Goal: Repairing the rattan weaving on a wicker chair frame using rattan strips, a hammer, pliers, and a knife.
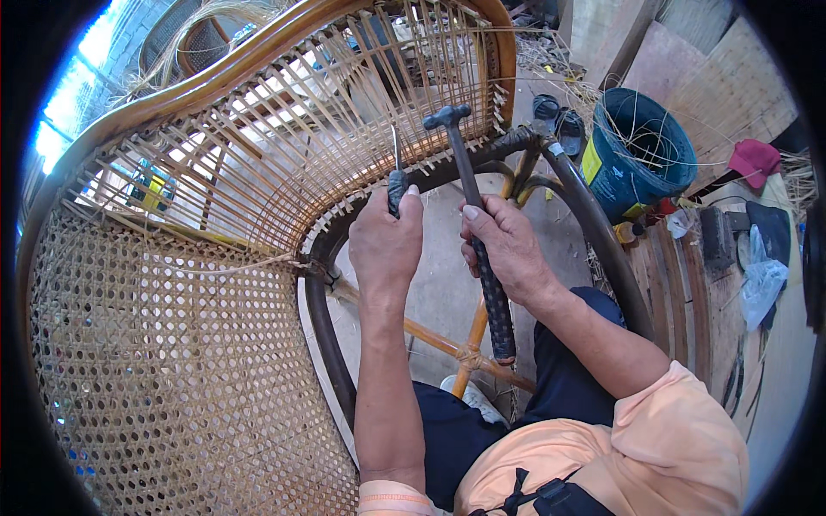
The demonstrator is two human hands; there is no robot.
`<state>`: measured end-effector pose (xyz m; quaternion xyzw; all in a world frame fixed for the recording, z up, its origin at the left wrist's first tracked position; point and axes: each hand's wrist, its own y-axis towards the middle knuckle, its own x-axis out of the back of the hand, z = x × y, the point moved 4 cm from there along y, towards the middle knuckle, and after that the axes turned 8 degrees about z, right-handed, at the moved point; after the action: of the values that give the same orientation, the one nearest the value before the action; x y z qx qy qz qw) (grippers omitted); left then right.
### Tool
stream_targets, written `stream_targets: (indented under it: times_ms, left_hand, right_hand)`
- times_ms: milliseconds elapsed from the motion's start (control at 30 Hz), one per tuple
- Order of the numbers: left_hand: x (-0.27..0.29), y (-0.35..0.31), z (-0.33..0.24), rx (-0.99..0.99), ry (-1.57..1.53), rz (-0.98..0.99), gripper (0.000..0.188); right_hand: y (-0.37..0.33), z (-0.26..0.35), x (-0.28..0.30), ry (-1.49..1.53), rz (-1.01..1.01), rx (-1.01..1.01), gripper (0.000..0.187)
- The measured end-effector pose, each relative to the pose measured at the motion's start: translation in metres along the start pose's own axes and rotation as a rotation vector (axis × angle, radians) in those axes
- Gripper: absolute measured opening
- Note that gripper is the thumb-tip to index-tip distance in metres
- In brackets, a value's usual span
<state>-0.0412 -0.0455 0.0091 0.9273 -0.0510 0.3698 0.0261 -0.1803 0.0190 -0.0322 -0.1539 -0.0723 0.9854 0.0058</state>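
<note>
My left hand (385,241) is closed round the dark wrapped handle of an awl-like tool (397,182), its thin metal shaft pointing up. In my right hand (508,245) is a hammer (465,159), gripped midway along its handle with the head raised and the patterned dark grip hanging below. Both tools are in front of a rattan chair frame (508,142). Open strands (284,163) run across the upper part of its back, and finished-looking cane mesh (172,335) covers the left part. A loose strand (232,268) sticks out near the frame joint.
A blue-green bucket (615,163) holding thin strands stands at the right. Near it lie sandals (559,120), a red cap (755,163), a plastic bag (761,275) and wooden boards (688,292). Crossed rattan braces (469,357) run below my hands, close to my legs.
</note>
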Motion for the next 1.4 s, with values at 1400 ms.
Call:
stream_targets:
  times_ms: [1400]
  left_hand:
    - [0.006, 0.002, -0.013, -0.015, 0.086, 0.006, 0.034]
  right_hand:
    - [-0.002, 0.004, -0.008, 0.138, 0.017, 0.033, 0.025]
